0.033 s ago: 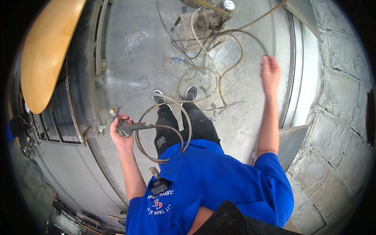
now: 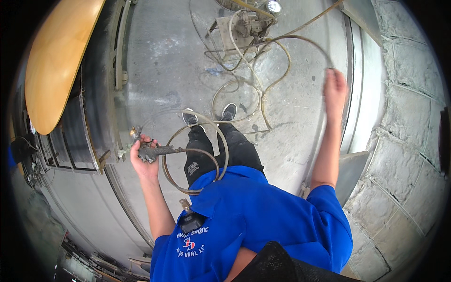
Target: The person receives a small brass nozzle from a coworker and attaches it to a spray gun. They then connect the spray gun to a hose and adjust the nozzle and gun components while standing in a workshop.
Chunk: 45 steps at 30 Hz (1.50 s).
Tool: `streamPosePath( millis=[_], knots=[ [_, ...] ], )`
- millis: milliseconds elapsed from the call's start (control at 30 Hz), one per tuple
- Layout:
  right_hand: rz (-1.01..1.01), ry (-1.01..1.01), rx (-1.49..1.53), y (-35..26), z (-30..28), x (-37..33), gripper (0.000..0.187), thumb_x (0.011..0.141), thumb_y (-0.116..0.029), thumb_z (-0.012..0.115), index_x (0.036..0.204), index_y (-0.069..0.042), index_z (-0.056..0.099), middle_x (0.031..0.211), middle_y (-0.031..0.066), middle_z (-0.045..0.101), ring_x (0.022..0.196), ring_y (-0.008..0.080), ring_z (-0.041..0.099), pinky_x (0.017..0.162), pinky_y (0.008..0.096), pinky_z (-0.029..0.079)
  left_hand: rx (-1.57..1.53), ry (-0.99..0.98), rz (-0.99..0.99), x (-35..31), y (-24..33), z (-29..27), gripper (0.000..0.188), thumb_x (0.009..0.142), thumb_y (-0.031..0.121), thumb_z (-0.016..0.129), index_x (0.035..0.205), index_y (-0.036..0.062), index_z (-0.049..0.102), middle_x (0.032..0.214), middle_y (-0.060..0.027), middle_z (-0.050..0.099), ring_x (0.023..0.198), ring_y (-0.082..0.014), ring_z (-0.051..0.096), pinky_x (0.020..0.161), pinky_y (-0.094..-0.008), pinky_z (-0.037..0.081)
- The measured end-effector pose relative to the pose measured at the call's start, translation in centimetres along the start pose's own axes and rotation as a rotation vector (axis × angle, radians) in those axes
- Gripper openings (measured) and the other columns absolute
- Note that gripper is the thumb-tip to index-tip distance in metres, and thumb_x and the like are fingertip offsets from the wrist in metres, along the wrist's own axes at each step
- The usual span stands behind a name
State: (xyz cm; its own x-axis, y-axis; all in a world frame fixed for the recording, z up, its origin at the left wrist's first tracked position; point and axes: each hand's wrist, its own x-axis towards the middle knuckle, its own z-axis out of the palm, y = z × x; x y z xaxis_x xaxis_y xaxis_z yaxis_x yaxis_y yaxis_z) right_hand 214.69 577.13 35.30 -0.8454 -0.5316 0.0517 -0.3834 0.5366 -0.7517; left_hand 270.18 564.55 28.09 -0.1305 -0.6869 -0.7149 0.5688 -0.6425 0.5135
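At the left, my left hand (image 2: 144,162) is closed around a dark metal spray gun (image 2: 159,150) with a brass-coloured tip. A hose leads from the gun's end and loops in front of my legs. My right hand (image 2: 335,89), out to the right and slightly blurred, has its fingers wrapped round a brownish hose (image 2: 310,40). That hose arcs from the hand back toward a pump on a metal stand (image 2: 230,40) at the far middle. The part of the hose inside the fist is hidden.
Pale hoses (image 2: 263,101) lie coiled on the grey floor between my shoes and the pump. A large orange-brown curved panel (image 2: 54,70) rises at the left, above a metal rack (image 2: 70,150). A quilted-looking grey wall (image 2: 408,113) bounds the right side, with a flat grey board (image 2: 352,174) near it.
My right hand has shifted to the right, drawing the brownish hose into a wider arc. My left hand and the spray gun have barely moved.
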Motion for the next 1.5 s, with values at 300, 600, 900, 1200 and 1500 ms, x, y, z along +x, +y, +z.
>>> streamPosePath(
  millis=[300, 600, 900, 1200, 1500],
  knots=[
    [-0.309, 0.844, 0.338, -4.2, -39.5, -11.2, 0.023, 0.101, -0.024, 0.059, 0.102, -0.001, 0.061, 0.081, 0.0042, 0.054, 0.069, 0.0112, 0.047, 0.058, 0.0256, 0.038, 0.044, -0.094, 0.036, -1.2, 1.3, 3.1, 0.025, 0.088, 0.028, 0.063, 0.103, 0.0075, 0.063, 0.093, -0.0059, 0.064, 0.090, -0.0288, 0.059, 0.083, -0.0456, 0.048],
    [-0.366, 0.846, 0.931, -3.4, -78.0, -45.5, 0.012, 0.097, -0.011, 0.055, 0.089, -0.001, 0.055, 0.067, 0.0048, 0.046, 0.065, 0.0196, 0.048, 0.062, 0.0357, 0.043, 0.229, -0.325, -0.054, -0.5, 1.4, 3.6, 0.023, 0.086, 0.026, 0.066, 0.099, 0.0079, 0.065, 0.089, -0.0048, 0.065, 0.082, -0.0243, 0.061, 0.074, -0.0397, 0.047],
    [0.215, 1.171, -1.264, -6.2, -79.7, -76.5, 0.031, 0.094, -0.015, 0.053, 0.122, -0.007, 0.063, 0.108, 0.0085, 0.064, 0.105, 0.0253, 0.058, 0.102, 0.0386, 0.042, 0.352, -0.427, -0.113, -2.3, 0.3, -0.5, 0.024, 0.085, 0.027, 0.068, 0.099, 0.0082, 0.064, 0.093, -0.0061, 0.064, 0.083, -0.0248, 0.062, 0.074, -0.0403, 0.049],
    [0.390, 1.532, -0.685, 4.9, -77.4, -98.8, 0.033, 0.096, -0.018, 0.051, 0.126, -0.007, 0.060, 0.116, 0.0090, 0.063, 0.113, 0.0268, 0.056, 0.106, 0.0394, 0.040, 0.479, -0.558, -0.063, -11.8, -6.3, -5.3, 0.023, 0.083, 0.031, 0.069, 0.090, 0.0110, 0.062, 0.088, -0.0044, 0.066, 0.078, -0.0202, 0.061, 0.070, -0.0367, 0.047],
    [0.521, 1.718, -0.270, 13.2, -77.8, -114.5, 0.036, 0.097, -0.020, 0.049, 0.130, -0.006, 0.057, 0.124, 0.0096, 0.062, 0.120, 0.0283, 0.054, 0.110, 0.0402, 0.038, 0.545, -0.459, -0.035, -18.1, -13.5, -9.6, 0.024, 0.079, 0.033, 0.071, 0.091, 0.0145, 0.061, 0.084, -0.0036, 0.060, 0.073, -0.0232, 0.058, 0.067, -0.0382, 0.045]
  ],
)
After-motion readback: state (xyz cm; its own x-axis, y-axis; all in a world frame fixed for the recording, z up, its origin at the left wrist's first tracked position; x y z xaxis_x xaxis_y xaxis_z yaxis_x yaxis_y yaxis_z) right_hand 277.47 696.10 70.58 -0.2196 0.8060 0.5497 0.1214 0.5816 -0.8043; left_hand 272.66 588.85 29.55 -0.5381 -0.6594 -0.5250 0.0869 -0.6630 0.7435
